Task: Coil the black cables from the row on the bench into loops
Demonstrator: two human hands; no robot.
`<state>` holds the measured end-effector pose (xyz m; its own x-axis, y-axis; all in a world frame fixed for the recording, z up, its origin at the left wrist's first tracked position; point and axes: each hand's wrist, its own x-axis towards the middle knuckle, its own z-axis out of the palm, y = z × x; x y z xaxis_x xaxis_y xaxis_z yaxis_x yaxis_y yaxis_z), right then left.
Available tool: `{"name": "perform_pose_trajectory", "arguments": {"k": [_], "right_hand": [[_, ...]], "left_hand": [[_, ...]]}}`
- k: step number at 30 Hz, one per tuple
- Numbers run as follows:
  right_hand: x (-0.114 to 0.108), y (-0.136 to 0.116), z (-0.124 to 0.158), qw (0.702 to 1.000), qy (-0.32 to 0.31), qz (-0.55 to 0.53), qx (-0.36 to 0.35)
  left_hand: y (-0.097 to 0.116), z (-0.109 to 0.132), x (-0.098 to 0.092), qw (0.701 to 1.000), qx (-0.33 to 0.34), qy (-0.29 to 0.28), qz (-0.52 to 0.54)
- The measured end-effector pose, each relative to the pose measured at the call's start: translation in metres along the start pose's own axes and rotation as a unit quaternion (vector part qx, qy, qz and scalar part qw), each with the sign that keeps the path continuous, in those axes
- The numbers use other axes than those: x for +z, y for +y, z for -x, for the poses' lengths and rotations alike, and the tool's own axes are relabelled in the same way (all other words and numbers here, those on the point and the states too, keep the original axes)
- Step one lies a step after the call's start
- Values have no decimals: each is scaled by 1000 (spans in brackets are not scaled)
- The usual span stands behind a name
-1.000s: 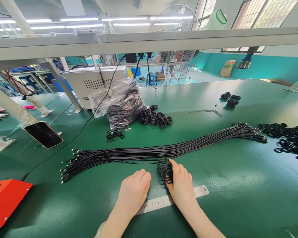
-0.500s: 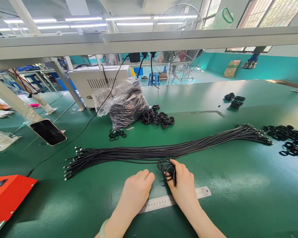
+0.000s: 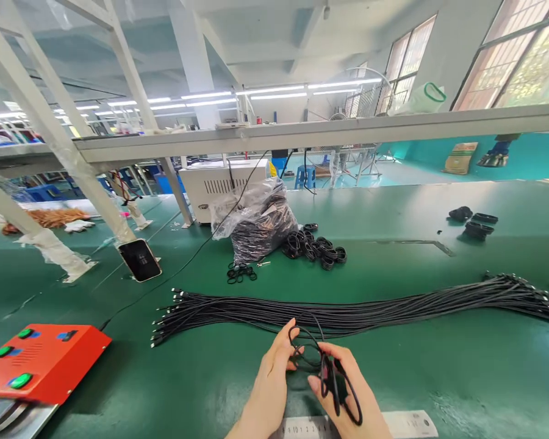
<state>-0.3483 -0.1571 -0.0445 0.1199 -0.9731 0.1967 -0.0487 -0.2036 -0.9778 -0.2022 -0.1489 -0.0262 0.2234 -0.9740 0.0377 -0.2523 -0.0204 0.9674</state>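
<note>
The left hand [image 3: 269,383] and right hand [image 3: 343,390] are lifting a black cable coil [image 3: 328,375] up off the green desk [image 3: 439,378] — both grips are clamped on it, pulling it open.

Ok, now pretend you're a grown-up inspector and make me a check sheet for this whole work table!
Surface: green workbench, shiny, with patches of light on it.
Things being handled: loop of black cable lifted off the bench, above a long bundle of black cables lying across it.
Hands: bare left hand and bare right hand both hold the loop.
Clutter: plastic bag of black items, pile of black rings, steel ruler, red box with green buttons, phone.
Cables: thin black cord runs across the bench, past the bag.
Surroundings: white machine, standing fan, blue stool.
</note>
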Motion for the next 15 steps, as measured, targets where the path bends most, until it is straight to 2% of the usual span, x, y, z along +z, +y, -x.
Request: {"name": "perform_pose_trajectory", "arguments": {"k": [2, 3, 6, 12, 15], "right_hand": [[3, 6, 2, 1000, -26, -10, -3], [4, 7, 2, 999, -34, -24, -2], [3, 3, 1, 996, -21, -87, 19], [-13, -11, -17, 971, 140, -174, 89], [-23, -12, -28, 945, 185, -247, 110]], "left_hand": [[3, 0, 3, 987, -51, -5, 152], [5, 0, 4, 980, -59, 2, 191], [12, -3, 5, 972, -47, 51, 225], [13, -18, -15, 951, -38, 185, 244], [9, -24, -25, 941, -45, 225, 249]]}}
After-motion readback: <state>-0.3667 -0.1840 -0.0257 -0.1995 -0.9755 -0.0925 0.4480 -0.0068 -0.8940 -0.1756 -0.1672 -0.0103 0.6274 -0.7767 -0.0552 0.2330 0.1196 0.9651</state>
